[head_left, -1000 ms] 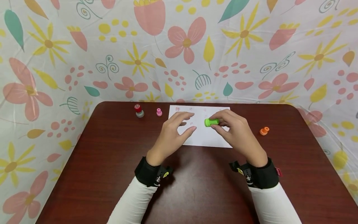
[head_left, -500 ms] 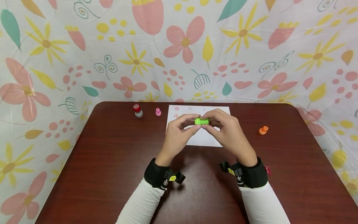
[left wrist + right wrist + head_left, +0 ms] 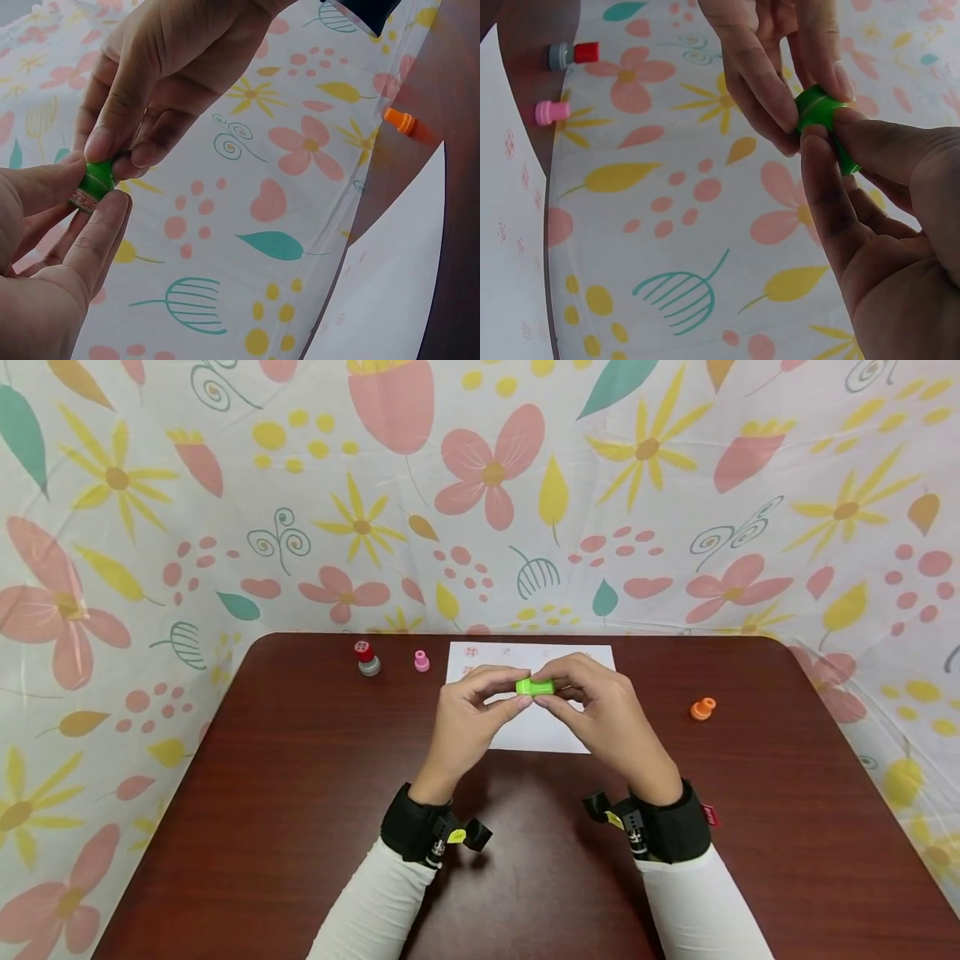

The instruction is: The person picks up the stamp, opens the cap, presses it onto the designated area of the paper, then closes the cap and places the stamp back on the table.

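Observation:
A small bright green stamp is held level over the white paper, between both hands. My left hand pinches its wider end with thumb and fingertips. On the other side my right hand pinches the narrower handle. In the left wrist view, a reddish pattern shows on the end of the green stamp at the left hand's fingers. The right wrist view shows the green stamp partly covered by fingertips of both hands. Small red prints mark the paper, and the hands hide part of it.
A grey stamp with a red top and a pink stamp stand left of the paper. An orange stamp lies to the right. Behind the brown table hangs a flowered cloth.
One second ago only my right hand held the green stamp, and my left hand was apart from it. The right hand moved left, and my left hand took hold of the stamp's wider end.

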The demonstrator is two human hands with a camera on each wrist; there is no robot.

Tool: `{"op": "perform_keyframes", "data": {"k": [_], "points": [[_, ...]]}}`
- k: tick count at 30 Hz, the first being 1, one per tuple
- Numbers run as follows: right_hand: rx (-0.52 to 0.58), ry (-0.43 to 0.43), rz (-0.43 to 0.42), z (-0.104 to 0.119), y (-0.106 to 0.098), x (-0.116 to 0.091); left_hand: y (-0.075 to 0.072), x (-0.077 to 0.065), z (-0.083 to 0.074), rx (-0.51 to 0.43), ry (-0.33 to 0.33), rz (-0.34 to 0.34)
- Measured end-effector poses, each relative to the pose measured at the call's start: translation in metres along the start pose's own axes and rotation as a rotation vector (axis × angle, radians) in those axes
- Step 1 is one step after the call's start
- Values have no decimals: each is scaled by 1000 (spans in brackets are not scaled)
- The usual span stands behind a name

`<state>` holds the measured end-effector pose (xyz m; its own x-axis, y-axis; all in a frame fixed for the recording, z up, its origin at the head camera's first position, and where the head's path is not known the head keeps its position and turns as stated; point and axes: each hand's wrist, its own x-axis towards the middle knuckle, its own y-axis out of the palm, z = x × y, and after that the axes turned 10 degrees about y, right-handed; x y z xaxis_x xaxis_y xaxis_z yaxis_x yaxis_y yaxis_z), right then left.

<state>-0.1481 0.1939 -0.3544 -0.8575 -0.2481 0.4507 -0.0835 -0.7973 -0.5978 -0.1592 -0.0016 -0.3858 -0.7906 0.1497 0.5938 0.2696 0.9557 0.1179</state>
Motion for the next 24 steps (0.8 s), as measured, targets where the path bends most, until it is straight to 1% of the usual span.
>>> {"op": "perform_keyframes", "data": {"k": [10,15,24], "points": [[27,-25,-13,-1,2,0,-2,0,0,45,0,-11],[57,0,6,-2,1,1,-4,2,-2,75,1,-5],[112,34,36,-4,2,0,-9,2,-7,104,-29,33]]}}
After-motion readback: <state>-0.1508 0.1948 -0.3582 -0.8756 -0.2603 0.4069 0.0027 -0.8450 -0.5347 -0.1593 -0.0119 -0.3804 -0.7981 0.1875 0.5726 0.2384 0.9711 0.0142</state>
